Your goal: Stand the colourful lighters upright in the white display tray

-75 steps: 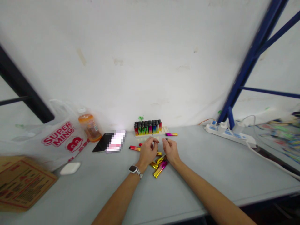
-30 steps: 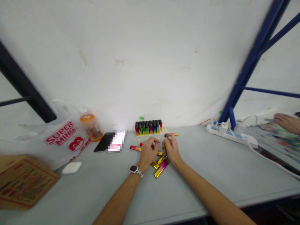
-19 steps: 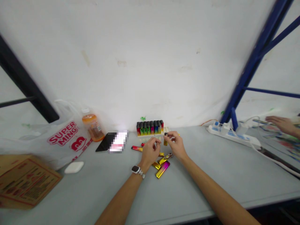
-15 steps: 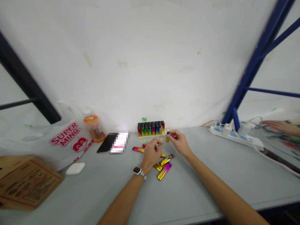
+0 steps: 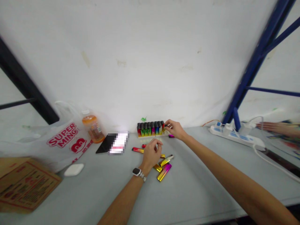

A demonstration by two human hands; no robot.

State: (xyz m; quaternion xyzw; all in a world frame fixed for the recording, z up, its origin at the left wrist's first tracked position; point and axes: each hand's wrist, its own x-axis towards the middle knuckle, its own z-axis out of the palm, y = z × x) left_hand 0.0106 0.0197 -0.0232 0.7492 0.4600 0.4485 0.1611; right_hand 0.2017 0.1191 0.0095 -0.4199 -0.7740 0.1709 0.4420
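Observation:
My right hand (image 5: 176,129) pinches a lighter by its black top (image 5: 166,125) at the right end of a pale tray (image 5: 152,136). Rows of upright, brightly coloured lighters (image 5: 150,129) fill most of that tray. Beside the tray's right end lies a lighter with a magenta end (image 5: 171,136), partly hidden. My left hand (image 5: 152,153) is curled above several loose lighters; whether its fingers hold anything is hidden. Among these are a magenta and gold lighter (image 5: 164,172), a gold lighter (image 5: 166,160) and a red and yellow lighter (image 5: 137,150).
On the left are a cardboard box (image 5: 30,184), a plastic bag (image 5: 55,156), an orange bottle (image 5: 93,129), a white case (image 5: 74,169) and a tablet (image 5: 106,143). A power strip (image 5: 236,136) lies right, near a blue frame (image 5: 243,78). Another person's hand (image 5: 274,127) is at far right.
My right hand has moved up and slightly left with the lighter, from in front of the tray's right end to its end slots. My left hand stays in place.

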